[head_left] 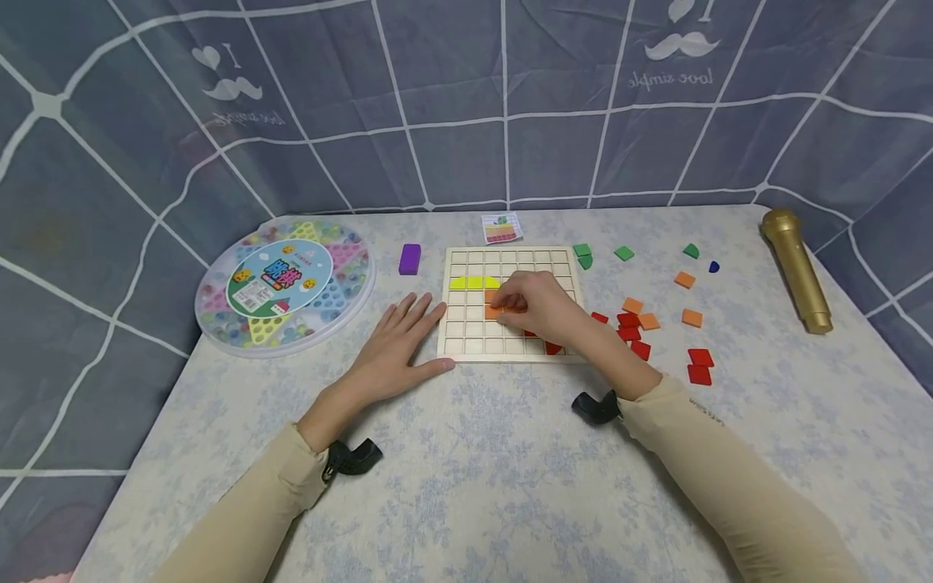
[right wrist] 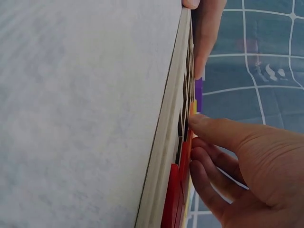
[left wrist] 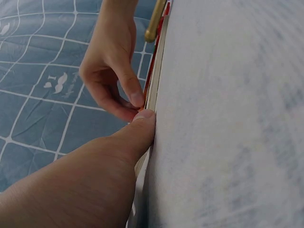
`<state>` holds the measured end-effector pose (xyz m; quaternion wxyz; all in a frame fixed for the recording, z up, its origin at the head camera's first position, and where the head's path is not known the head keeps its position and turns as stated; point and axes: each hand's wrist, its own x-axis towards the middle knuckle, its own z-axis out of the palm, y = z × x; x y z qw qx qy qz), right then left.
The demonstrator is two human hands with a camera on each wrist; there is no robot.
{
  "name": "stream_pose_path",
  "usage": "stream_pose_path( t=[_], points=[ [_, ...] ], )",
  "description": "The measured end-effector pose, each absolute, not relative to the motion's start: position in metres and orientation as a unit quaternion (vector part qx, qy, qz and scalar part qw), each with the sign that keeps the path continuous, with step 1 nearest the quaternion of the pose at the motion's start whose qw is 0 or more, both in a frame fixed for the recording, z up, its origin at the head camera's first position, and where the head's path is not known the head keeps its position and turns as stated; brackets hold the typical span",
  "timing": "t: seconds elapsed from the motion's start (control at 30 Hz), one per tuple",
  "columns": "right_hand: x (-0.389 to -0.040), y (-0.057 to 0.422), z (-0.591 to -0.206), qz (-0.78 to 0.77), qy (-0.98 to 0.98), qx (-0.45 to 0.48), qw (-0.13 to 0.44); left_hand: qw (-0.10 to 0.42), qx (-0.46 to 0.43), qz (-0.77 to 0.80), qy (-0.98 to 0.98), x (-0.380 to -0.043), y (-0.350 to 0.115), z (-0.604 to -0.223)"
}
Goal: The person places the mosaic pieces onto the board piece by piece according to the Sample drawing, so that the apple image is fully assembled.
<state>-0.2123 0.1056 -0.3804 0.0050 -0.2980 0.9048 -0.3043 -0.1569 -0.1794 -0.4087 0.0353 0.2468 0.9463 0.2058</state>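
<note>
On the pale wooden grid board (head_left: 466, 346), right hand (head_left: 545, 306) pinches a flat orange tile (head_left: 492, 313); left hand (head_left: 395, 350), fingers straight and spread, touches board's left edge.

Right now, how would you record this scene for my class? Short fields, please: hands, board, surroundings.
left hand: fingers spread at the board's left edge
right hand: curled at an orange tile on the board
board: pale, square-gridded
also on board: yellow tiles; red tiles
right of board: green tiles; loose orange tiles; loose red tiles; blue piece; gold cylinder
left of board: purple block; round game case
beyond board: small picture card
</note>
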Motion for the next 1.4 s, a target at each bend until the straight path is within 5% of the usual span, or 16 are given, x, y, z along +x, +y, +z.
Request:
stream_pose_path(
  t=[0.8,1.4],
  points=[
    [-0.195,0.244,-0.361,-0.297,0.943,-0.151,0.004,0.023,0.254,0.208,0.944,-0.157,-0.181,-0.411],
    [-0.206,0.330,-0.380,-0.285,0.956,-0.024,-0.065,0.024,0.254,0.210,0.944,-0.156,-0.180,-0.411]
  ],
)
